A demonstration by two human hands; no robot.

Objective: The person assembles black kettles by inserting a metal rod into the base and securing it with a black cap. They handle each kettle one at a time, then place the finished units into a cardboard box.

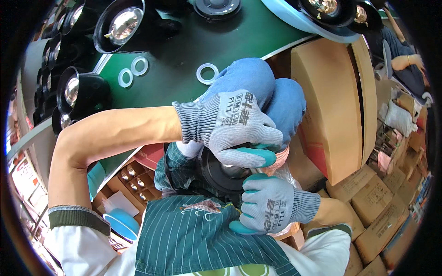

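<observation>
A black round lamp housing [214,174] rests in my lap, tilted, with a shiny silver part [234,171] inside it. My left hand [246,131], in a grey knit glove with teal fingertips, reaches over its far side. Its fingers are closed on a pink cloth [279,161], which shows past the fingertips beside the housing. My right hand [269,202], gloved alike, curls its fingers round the near right edge of the housing. Both hands hide part of the housing.
A green table [179,50] bears white rings [125,77], a black round part [217,7] and black lamp housings [120,27]. A pale blue basin [294,20] holds more housings. An open carton [322,101] stands at the right, with stacked boxes [377,202] beyond.
</observation>
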